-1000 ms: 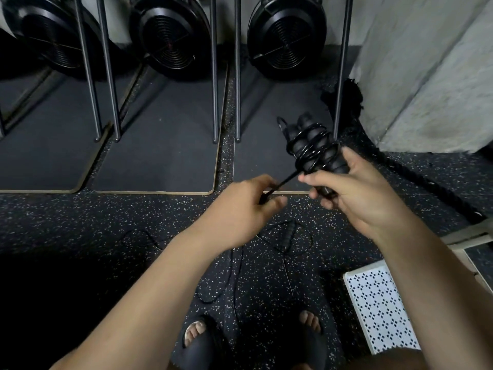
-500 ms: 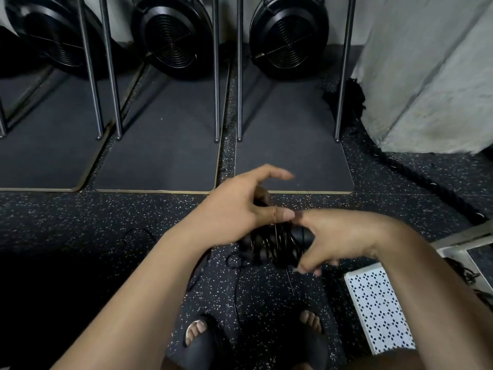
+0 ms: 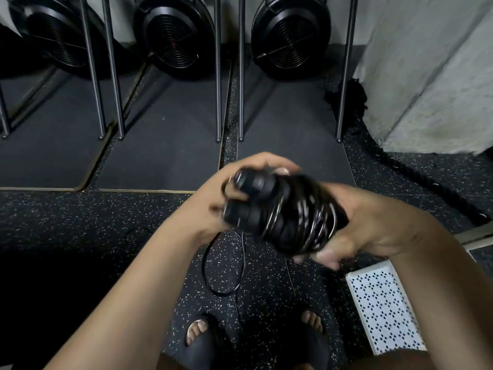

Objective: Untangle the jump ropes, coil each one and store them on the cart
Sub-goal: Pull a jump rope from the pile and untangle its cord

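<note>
- Far left: dark floor mats (image 3: 53, 145) lie side by side under thin metal legs (image 3: 92, 68). Round black fan housings (image 3: 173, 33) stand behind them.
- Left of centre: your left hand (image 3: 226, 198) curls around the handle ends of the coiled jump rope (image 3: 290, 214). Motion blur hides exactly how its fingers lie.
- Below that hand: a loose jump rope (image 3: 213, 265) lies in an open loop on the speckled floor (image 3: 93, 222), just ahead of your sandals (image 3: 197, 345).
- Centre: the coiled jump rope hangs in the air between both hands. Its two black handles sit side by side, ends pointing left. The thin cord is wound many times around them.
- Right of centre: your right hand (image 3: 373, 225) clasps the wound end, with its fingers folded beneath the coil.
- Lower right: a white perforated panel (image 3: 384, 308) sits low beside your right foot. You cannot tell whether it belongs to the cart.
- Far right: a thick black rope (image 3: 426, 182) runs along the floor beside the concrete wall (image 3: 426, 76).
</note>
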